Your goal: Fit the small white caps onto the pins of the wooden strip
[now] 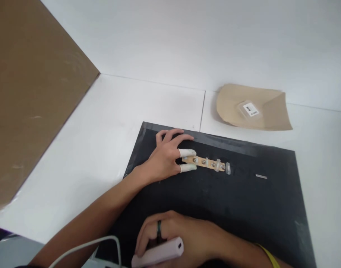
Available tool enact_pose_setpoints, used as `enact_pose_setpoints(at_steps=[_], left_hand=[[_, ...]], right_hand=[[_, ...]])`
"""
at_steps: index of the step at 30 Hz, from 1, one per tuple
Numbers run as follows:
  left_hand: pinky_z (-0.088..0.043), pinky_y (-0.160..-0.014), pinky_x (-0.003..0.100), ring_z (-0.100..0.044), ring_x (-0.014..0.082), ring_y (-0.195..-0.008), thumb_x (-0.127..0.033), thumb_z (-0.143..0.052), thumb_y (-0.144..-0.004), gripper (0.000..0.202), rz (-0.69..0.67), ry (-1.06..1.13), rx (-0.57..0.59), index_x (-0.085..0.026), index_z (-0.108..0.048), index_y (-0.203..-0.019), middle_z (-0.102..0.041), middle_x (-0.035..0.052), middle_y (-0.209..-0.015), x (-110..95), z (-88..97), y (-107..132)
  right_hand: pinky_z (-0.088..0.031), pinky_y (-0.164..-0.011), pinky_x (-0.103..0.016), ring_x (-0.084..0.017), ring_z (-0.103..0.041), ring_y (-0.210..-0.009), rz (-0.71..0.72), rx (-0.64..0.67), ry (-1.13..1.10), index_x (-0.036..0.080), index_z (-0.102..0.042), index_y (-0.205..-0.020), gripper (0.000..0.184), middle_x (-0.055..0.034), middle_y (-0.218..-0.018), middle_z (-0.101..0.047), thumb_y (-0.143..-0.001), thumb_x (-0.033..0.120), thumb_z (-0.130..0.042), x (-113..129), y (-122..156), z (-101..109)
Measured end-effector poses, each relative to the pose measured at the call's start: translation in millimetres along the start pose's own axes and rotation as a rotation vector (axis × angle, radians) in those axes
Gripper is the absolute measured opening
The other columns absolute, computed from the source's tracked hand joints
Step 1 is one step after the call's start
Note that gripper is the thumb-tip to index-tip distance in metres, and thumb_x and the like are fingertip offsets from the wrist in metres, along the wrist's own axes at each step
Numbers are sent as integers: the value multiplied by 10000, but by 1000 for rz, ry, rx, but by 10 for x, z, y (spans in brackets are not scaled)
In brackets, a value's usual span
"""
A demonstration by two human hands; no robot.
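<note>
My left hand (168, 155) pinches the left end of a narrow tan strip (208, 163) between thumb and index finger. White finger cots cover both of those fingertips, while the other fingers spread over the black mat (215, 197). Along the strip sit several small metal studs and translucent pieces. A clear piece (228, 168) is at the strip's right end. Nearer the camera, my right hand (184, 234) is wrapped round a pale pink stick-shaped device (159, 253) with a small dark slot in its end. A dark ring is on one of its fingers.
A thin clear rod (261, 176) lies on the mat to the right. Behind the mat, a brown paper tray (273, 111) holds a clear labelled packet (250, 110). A white cable (86, 243) loops at lower left. A brown panel (33, 85) and white wall enclose the white table.
</note>
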State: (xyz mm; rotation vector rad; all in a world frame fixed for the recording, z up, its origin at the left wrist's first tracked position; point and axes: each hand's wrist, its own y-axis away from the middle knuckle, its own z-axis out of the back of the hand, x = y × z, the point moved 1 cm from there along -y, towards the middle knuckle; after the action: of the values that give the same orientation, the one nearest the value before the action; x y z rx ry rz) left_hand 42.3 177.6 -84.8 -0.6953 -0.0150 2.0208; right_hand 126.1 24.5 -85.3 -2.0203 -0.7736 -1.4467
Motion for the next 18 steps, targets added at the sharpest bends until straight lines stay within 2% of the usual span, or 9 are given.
enact_pose_setpoints(at_steps=[5, 10, 15, 18], left_hand=[[-263, -1106, 551, -494, 350, -1430, -442, -823, -888, 236, -7, -1, -1, -273, -803, -1052, -672, 80, -1459, 18, -16, -1], [-250, -1123, 561, -501, 350, -1428, -441, -835, -871, 240, 10, 7, 2, -267, -806, -1033, -685, 70, -1448, 12, -27, -10], [-221, -1162, 586, -477, 365, -1457, -548, -902, -762, 474, 64, 94, 51, -268, -783, -1125, -677, 84, -1465, -19, 38, -40], [-222, -1179, 580, -476, 348, -1464, -537, -902, -766, 526, 132, 171, 70, -267, -757, -1193, -675, 97, -1464, -44, 101, -82]], right_hand=[[-521, -785, -191, -111, -656, -833, -45, -32, 17, 151, -760, -1034, 307, -25, -982, -711, -809, 346, -838, 34, -40, -5], [-509, -668, -184, -97, -639, -730, -248, -35, -6, 170, -750, -1031, 318, -6, -903, -728, -770, 323, -849, 90, -68, 7], [-499, -599, -163, -85, -642, -677, -320, -66, 14, 172, -744, -1037, 319, -5, -874, -738, -759, 292, -845, 129, -73, -14], [-515, -545, -160, -87, -654, -621, -381, -73, -50, 164, -729, -1029, 320, -1, -835, -725, -747, 268, -838, 151, -85, -31]])
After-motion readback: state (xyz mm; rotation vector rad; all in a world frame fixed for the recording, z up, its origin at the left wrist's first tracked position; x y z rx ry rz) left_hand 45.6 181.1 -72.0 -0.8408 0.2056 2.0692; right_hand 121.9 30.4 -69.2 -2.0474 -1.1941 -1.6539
